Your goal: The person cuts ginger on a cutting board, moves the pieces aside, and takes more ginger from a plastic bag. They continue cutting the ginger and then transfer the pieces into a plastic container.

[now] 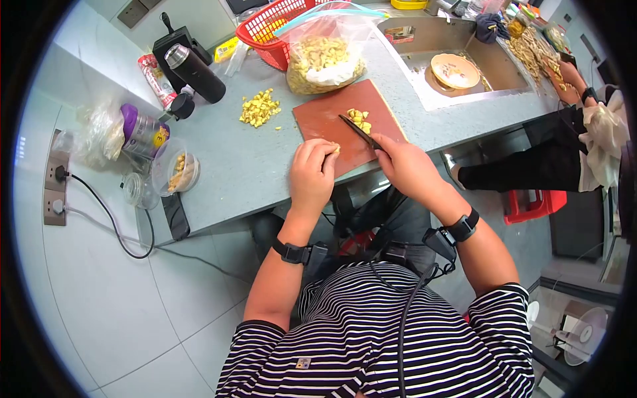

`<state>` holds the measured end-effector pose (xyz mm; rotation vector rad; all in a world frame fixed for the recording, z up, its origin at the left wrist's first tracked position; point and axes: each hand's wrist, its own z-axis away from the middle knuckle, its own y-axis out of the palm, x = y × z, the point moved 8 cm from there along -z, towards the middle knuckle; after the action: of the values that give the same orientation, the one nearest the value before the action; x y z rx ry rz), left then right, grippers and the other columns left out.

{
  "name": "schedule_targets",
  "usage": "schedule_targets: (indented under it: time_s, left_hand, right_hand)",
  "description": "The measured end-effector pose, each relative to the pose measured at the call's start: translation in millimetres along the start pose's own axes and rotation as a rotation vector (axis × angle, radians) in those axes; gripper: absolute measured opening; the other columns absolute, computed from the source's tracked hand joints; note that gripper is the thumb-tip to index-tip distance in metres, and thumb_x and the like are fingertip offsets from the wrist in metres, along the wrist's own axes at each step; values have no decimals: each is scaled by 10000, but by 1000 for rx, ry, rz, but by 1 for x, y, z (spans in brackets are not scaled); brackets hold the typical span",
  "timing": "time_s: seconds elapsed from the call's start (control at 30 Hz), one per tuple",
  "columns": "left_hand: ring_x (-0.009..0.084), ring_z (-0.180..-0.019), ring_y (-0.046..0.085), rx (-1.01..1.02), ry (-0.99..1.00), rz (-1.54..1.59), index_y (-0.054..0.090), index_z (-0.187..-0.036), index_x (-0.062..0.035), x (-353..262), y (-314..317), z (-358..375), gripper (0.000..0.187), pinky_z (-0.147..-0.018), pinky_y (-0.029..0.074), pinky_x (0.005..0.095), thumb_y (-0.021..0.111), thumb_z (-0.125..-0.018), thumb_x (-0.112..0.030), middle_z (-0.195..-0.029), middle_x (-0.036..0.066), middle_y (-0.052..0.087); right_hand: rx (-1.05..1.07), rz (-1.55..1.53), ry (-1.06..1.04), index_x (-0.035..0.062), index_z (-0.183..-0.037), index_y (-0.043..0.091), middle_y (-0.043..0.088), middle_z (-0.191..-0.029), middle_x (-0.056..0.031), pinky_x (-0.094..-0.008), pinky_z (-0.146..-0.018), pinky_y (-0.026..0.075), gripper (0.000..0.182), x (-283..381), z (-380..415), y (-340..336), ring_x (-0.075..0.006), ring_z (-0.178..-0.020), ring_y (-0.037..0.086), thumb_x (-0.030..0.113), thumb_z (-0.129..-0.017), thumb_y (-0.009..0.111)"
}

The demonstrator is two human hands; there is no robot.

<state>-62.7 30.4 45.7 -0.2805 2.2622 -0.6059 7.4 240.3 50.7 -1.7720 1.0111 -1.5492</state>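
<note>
My right hand is closed around the handle of a dark-bladed knife, its blade lying over the reddish-brown cutting board. At the board's near left, my left hand pinches a small pale yellow piece of ginger, mostly hidden by the fingers. Just beyond the blade sits a small heap of cut ginger on the board. A larger pile of chopped ginger lies on the counter to the left. Behind the board stands an open zip bag filled with similar pieces.
A red basket is behind the bag. Left are a black thermos, a purple-grey can and a plastic tub. The sink holds a bowl. A co-worker's hand is near ginger roots.
</note>
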Motion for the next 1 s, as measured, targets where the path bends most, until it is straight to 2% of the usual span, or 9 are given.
schedule_targets:
  time_s: [0.1, 0.17, 0.3, 0.37, 0.47, 0.73, 0.83, 0.93, 1.0]
  left_hand:
    - [337, -1071, 773, -9, 10, -4, 793, -1088, -11, -1, -1, 0, 150, -920, 635, 431, 883, -970, 3, -1151, 122, 803]
    - [350, -1072, 766, -10, -5, 4, 784, -1072, -19, -4, -2, -2, 141, -926, 626, 451, 879, -969, -8, -1137, 120, 798]
    - [363, -1070, 759, -16, -19, 18, 774, -1056, -26, -3, -2, -2, 136, -927, 617, 473, 877, -968, -21, -1123, 118, 792]
    - [365, -1071, 758, -11, -27, 18, 773, -1056, -25, -1, -1, -1, 137, -928, 617, 475, 877, -967, -22, -1124, 120, 791]
    - [370, -1077, 756, -10, -24, 10, 772, -1056, -24, -2, -1, -2, 139, -932, 616, 479, 878, -965, -23, -1125, 124, 789]
    - [378, -1086, 752, -5, -18, -5, 771, -1053, -25, -1, -1, -1, 143, -947, 613, 487, 881, -961, -30, -1128, 126, 786]
    - [377, -1088, 752, -6, -11, -9, 771, -1054, -26, -3, -1, -2, 142, -942, 613, 485, 880, -962, -29, -1130, 124, 786]
    - [375, -1083, 753, -1, -20, 8, 771, -1054, -28, 0, 0, -1, 139, -938, 613, 483, 875, -963, -23, -1127, 119, 787]
    - [346, -1029, 770, -14, 29, -31, 785, -1077, -4, -4, -2, -2, 140, -882, 629, 431, 876, -972, 16, -1118, 139, 789]
  right_hand:
    - [2, -82, 10, 76, -1507, 709, 815, -1025, -281, -636, -860, 619, 397, 3, 4, -1, -509, -962, 790, 227, -1142, 675]
    - [40, -91, 21, 53, -1528, 716, 820, -1173, -286, -583, -919, 632, 410, 7, 9, 3, -512, -1065, 788, 171, -1136, 692]
    - [124, -98, 139, 39, -1529, 710, 819, -1197, -285, -570, -926, 632, 410, 7, 15, 11, -510, -1080, 788, 160, -1138, 695]
    - [52, -196, 29, 64, -1529, 695, 817, -1082, -286, -626, -880, 619, 408, 14, 17, 12, -517, -1002, 783, 198, -1145, 674]
    - [20, -239, -36, 52, -1521, 693, 817, -1110, -286, -621, -885, 621, 399, 26, 21, 14, -517, -1016, 783, 188, -1147, 672]
    - [58, -239, -21, 54, -1524, 667, 812, -1088, -278, -623, -864, 618, 400, 30, 24, 15, -521, -1003, 778, 182, -1145, 676]
    - [69, -189, -19, 84, -1575, 672, 818, -1131, -262, -565, -870, 634, 442, 30, 24, 14, -504, -1021, 786, 150, -1139, 690]
    - [93, -112, -4, 80, -1565, 672, 818, -1091, -250, -585, -847, 631, 440, 34, 24, 15, -499, -998, 787, 149, -1132, 694]
    - [31, -58, -83, 40, -1505, 677, 805, -955, -234, -602, -765, 619, 384, 40, 23, 12, -475, -879, 790, 171, -1144, 653]
